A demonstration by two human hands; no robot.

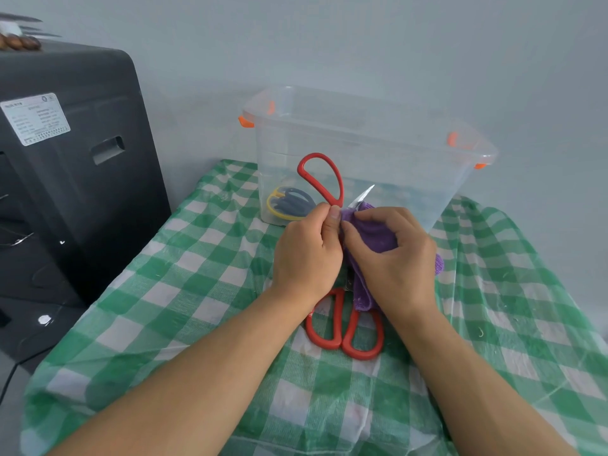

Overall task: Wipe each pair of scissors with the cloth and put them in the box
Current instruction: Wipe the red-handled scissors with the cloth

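At the far left stands a dark grey machine (pixel 65 159) with a white label, beside the tabletop (pixel 184 258) with its green and white checked cover. Inside the clear box (pixel 362 153), against its left wall, a pair of scissors with yellow and blue handles (pixel 289 202) already lies on the bottom.

The left hand (pixel 307 255) is just in front of the box, its fingers (pixel 324 222) curled and pinching a pair of red-handled scissors (pixel 320 179) near the pivot. One red loop stands up above the hand, and a blade tip pokes up and to the right, so the long axis runs roughly upright, tilted a little away from the person. The right hand (pixel 394 258) touches the left, its fingers curled round a purple cloth (pixel 378 235) pressed to the blade; the cloth's tail hangs below both hands.

Below the hands, a second red pair (pixel 345 327) lies flat on the cover, handles toward the person, its blades hidden under the hands and cloth.

The wipe looks to be under way. The box opening lies straight ahead and slightly above the left hand, which is the nearer one, so dropping this pair in should need only a short forward reach.
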